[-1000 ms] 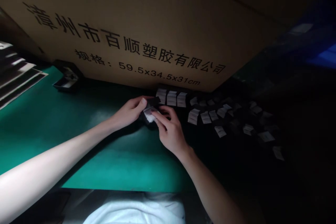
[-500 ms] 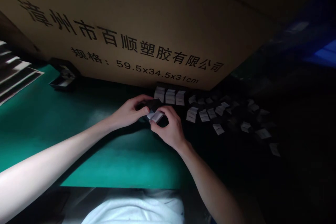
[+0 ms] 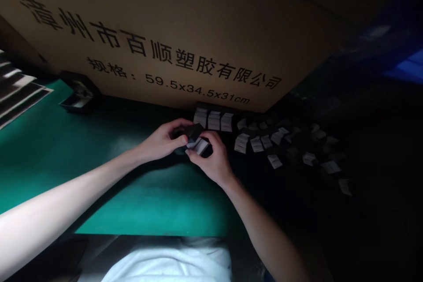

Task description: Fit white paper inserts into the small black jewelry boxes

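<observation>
My left hand (image 3: 165, 138) is closed around a small dark box (image 3: 193, 132), thumb along its near side. From the right, my right hand (image 3: 215, 157) pinches a white folded paper (image 3: 201, 146) against the box. The paper lies at the box's lower right side, between the two hands; how far it sits inside is hidden by my fingers and the dim light. Just behind my hands stands a row of white folded papers (image 3: 214, 120), with dark shapes against them.
A big printed cardboard carton (image 3: 158, 17) walls off the back of the green table (image 3: 148, 211). More folded papers (image 3: 256, 144) lie scattered to the right in shadow. An opened black box (image 3: 77, 97) stands at the left, near a stack of striped sheets (image 3: 20, 90).
My right thumb has shifted slightly left and up along the paper at the box. My left hand keeps its hold on the box; the rest of the view moves only slightly.
</observation>
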### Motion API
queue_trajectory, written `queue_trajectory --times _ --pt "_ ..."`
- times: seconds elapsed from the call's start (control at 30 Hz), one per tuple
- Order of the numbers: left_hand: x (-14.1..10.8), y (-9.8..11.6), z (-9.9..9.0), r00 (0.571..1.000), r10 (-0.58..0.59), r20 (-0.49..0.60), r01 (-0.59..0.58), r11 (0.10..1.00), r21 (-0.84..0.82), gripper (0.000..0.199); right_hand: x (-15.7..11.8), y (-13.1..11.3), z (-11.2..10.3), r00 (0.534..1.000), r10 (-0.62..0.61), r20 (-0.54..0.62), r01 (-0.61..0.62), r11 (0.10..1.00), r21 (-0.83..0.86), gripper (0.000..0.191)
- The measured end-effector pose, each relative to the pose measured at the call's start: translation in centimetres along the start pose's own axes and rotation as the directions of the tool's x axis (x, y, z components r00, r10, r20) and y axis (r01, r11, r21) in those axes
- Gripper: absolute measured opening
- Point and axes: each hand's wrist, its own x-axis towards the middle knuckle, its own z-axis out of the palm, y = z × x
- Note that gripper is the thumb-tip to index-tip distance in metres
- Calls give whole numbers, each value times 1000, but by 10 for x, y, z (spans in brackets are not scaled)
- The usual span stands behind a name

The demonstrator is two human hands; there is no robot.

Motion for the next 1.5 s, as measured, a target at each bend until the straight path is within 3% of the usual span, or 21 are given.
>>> queue_trajectory --times 0.27,0.53,0.73,0.93,1.2,1.33,1.5 --pt "0 1 0 1000 -21 3 21 1000 -17 78 3 -2 -6 996 -68 -51 64 995 -79 26" --pt "1 -1 1 1000 5 2 -5 998 -61 80 3 1 -6 968 -249 -37 237 950 -203 18" --pt "0 6 3 1000 -21 -2 21 997 -69 82 1 2 -5 977 -211 -13 205 961 -185 20" --pt "1 12 1 998 -55 -29 54 997 -55 93 2 0 -3 972 -228 -63 214 961 -175 22" --pt "0 5 0 997 -72 -39 70 995 -67 93 -3 -1 0 983 -145 -111 132 984 -119 32" --pt "-1 -1 0 989 -143 -33 136 978 -158 92 -3 -1 -3 984 -137 -117 131 990 -54 36" --pt "1 -6 1 969 -232 -86 193 927 -321 88 2 0 -16 983 -181 22 180 982 54 11"
